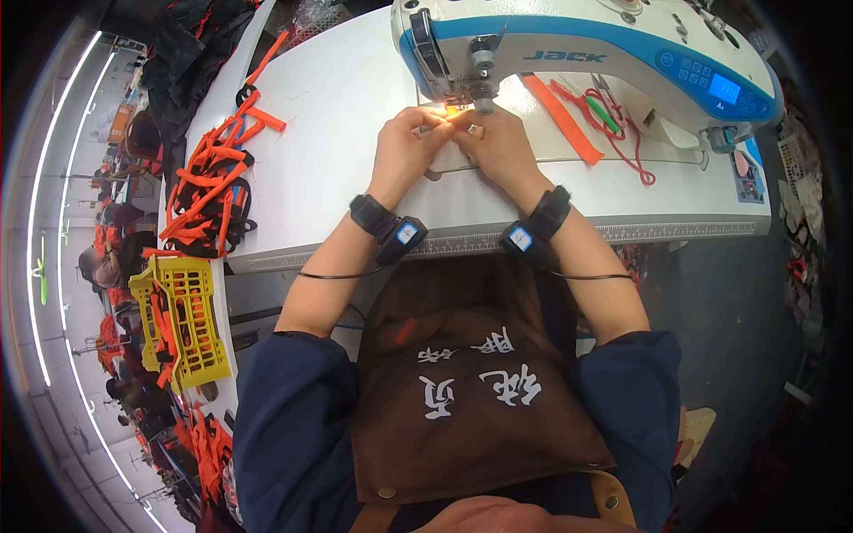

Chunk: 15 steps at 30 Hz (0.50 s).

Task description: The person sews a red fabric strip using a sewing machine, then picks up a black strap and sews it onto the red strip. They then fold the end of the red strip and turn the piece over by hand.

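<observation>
Under the needle area of a white and blue sewing machine (569, 55), my two hands meet at a small, brightly lit orange fabric piece (456, 109). My left hand (406, 149) pinches it from the left, thumb and forefinger pressed together. From the right, my right hand (500, 151) pinches it too, its fingertips almost touching the left ones. Most of the piece is hidden by the fingers and washed out by the lamp. Right of the hands, a flat orange strip (565, 120) lies on the machine bed.
Green-handled snips (602, 114) and red cord (633, 147) lie beneath the machine arm. A tangled pile of orange and black straps (206, 191) covers the table's left side. A yellow basket (197, 330) stands by the left edge. A ruler strip (462, 242) runs along the front edge.
</observation>
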### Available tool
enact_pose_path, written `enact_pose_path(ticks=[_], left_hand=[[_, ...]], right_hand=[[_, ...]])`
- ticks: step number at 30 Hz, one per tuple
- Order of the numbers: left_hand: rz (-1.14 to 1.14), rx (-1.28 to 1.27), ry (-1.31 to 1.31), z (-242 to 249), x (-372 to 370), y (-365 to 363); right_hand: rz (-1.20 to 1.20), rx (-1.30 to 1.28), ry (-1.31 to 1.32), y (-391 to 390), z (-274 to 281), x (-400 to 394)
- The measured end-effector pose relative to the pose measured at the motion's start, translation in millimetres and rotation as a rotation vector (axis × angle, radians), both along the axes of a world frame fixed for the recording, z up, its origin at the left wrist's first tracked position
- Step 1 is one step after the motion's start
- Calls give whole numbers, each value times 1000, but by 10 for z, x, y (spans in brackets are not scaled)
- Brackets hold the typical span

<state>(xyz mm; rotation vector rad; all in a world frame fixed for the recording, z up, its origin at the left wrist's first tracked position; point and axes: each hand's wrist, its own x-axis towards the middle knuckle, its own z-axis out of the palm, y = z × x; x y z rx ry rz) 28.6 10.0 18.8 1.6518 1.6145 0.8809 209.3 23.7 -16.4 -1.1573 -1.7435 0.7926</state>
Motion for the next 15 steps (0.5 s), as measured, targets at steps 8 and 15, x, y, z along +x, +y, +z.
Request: enact_pose_path(ticks=[8,15], left_hand=[[-524,671,469,34,-389,223],[-598,687,539,-11,-397,545]], right_hand=[[49,-56,-7,53,-43,25],[-39,-44,-28,71,-66,11]])
